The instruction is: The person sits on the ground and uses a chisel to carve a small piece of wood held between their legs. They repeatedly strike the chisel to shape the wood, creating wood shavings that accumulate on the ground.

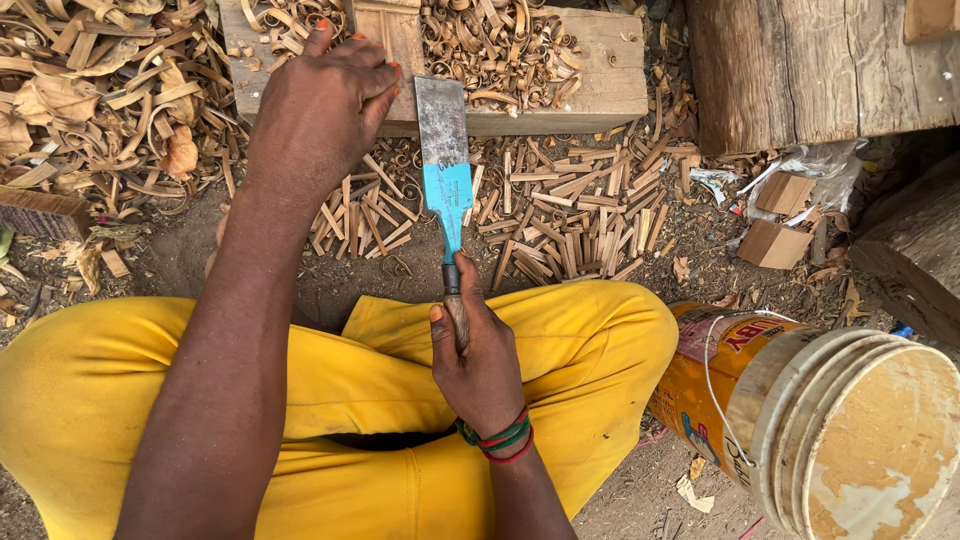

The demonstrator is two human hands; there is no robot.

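My right hand (480,362) grips the wooden handle of a broad chisel (446,165), its flat blade partly painted turquoise and pointing away from me. My left hand (322,100) is closed around an upright piece of wood (393,35) that rests on a thick wooden block (600,85). The blade's far end lies right beside that piece, next to my left fingers. I sit cross-legged in yellow trousers (380,400).
Curled wood shavings (100,90) pile up at the left and on the block. Short split sticks (570,215) cover the dirt ahead. A big log (800,65) lies at the upper right, an orange plastic bucket (800,410) on its side at the lower right.
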